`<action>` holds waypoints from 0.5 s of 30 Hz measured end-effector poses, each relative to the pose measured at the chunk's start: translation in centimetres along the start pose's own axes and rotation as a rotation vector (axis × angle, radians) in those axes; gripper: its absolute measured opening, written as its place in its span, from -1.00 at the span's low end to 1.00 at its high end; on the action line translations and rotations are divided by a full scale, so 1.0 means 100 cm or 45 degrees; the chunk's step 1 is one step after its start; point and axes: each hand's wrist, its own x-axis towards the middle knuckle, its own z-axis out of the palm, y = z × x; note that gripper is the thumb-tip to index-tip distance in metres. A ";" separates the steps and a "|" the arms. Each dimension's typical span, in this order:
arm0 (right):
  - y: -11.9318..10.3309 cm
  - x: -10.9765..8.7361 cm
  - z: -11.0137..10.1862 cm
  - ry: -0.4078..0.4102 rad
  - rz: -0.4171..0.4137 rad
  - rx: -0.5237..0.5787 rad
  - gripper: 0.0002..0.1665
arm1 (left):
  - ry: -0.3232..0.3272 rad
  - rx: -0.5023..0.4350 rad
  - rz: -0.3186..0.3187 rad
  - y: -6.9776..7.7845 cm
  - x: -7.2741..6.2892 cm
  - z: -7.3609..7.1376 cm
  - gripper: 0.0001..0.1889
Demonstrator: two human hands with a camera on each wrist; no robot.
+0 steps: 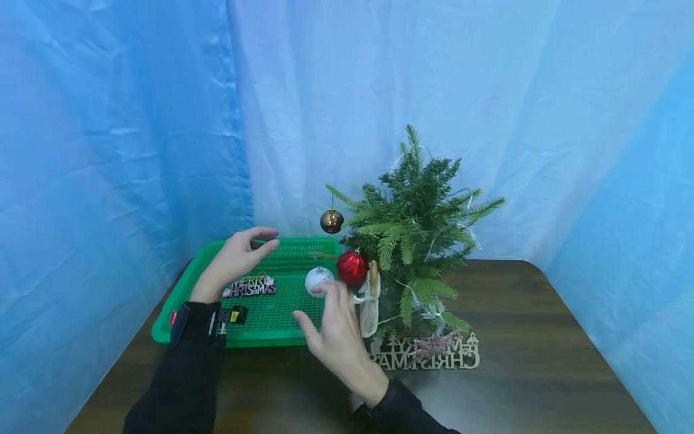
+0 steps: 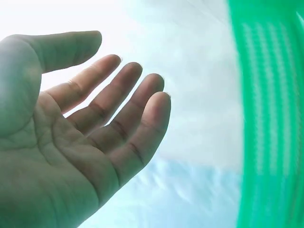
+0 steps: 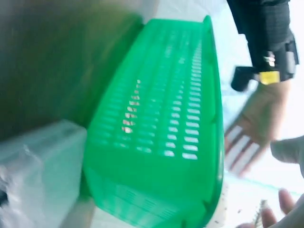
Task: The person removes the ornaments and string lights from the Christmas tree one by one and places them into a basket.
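My left hand (image 1: 237,260) hovers over the green basket (image 1: 187,301), thumb apart from loosely bent fingers. In the left wrist view its palm (image 2: 57,161) is bare and holds nothing. Close to the left side of the small Christmas tree (image 1: 417,223) is my right hand (image 1: 338,343), its thumb spread away from the fingers. Its fingertips overlap the lower edge of a white bauble (image 1: 318,280). Just above them is a shiny red bauble (image 1: 352,267). A brown-gold bauble (image 1: 332,220) hangs from an upper left branch. Only part of the right hand (image 3: 289,213) shows in the right wrist view.
A Merry Christmas sign (image 1: 252,286) lies in the basket. Before the tree stands a wooden letter sign (image 1: 401,360), reading reversed, with a pink glittery sprig (image 1: 434,346) across it. A whitish ornament (image 1: 370,310) hangs beside the right hand. Blue curtains (image 1: 325,108) enclose the dark wooden table (image 1: 531,337).
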 end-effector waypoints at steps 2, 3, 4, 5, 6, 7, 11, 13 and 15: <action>0.001 -0.001 0.004 0.023 0.084 0.086 -0.24 | 0.057 -0.043 0.076 0.017 -0.008 0.010 -0.48; 0.001 -0.002 0.005 0.024 0.123 0.122 -0.17 | 0.086 -0.061 0.106 0.024 -0.011 0.015 -0.49; 0.003 -0.002 0.006 0.023 0.154 0.150 -0.10 | 0.117 -0.074 0.135 0.030 -0.014 0.021 -0.50; 0.004 -0.003 0.007 0.020 0.180 0.172 -0.04 | 0.144 -0.095 0.156 0.034 -0.017 0.026 -0.52; 0.006 -0.003 0.008 0.018 0.202 0.191 0.01 | 0.172 -0.109 0.176 0.038 -0.020 0.031 -0.53; 0.008 -0.002 0.009 0.018 0.211 0.199 0.04 | 0.202 -0.120 0.198 0.040 -0.022 0.036 -0.53; 0.017 -0.002 0.014 0.018 0.200 0.203 0.01 | 0.299 -0.142 0.246 0.040 -0.028 0.051 -0.51; 0.021 -0.002 0.016 0.027 0.175 0.193 -0.02 | 0.342 -0.140 0.274 0.040 -0.027 0.056 -0.48; 0.024 0.000 0.017 0.044 0.147 0.185 -0.04 | 0.365 -0.145 0.283 0.039 -0.024 0.060 -0.46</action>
